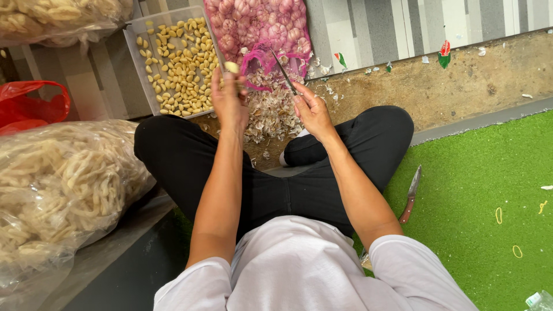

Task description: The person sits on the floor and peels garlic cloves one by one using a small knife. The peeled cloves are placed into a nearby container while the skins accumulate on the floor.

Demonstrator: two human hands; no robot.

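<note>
A peeled garlic clove (231, 67) is pinched in the left hand (228, 99), its fingers closed together around the clove, which is held just above the near right corner of a clear plastic tray (133, 30). The tray is spread with many peeled yellowish cloves (181, 63) and is set on the floor ahead of the crossed legs in black trousers (190, 155). A thin dark-bladed knife (283, 72) is gripped in the right hand (311, 109), the fingers shut on its handle and the blade pointed up and away toward a pink mesh bag (259, 29) full of unpeeled garlic bulbs. Between the 2 hands, a heap of papery garlic skins (268, 112) is piled on the brown floor (461, 86), directly below the open mouth of the mesh bag. A second knife (411, 193) with a reddish-brown handle is laid on the green artificial turf (489, 190), just beside the right knee and well apart from both hands. 3 yellow rubber bands (499, 215) are scattered farther right on the turf. On the left, a large clear bag of pale noodle-like strips (57, 184) is seen, with a red plastic bag (29, 106) behind it and another clear bag (57, 17) at the top left corner.
</note>
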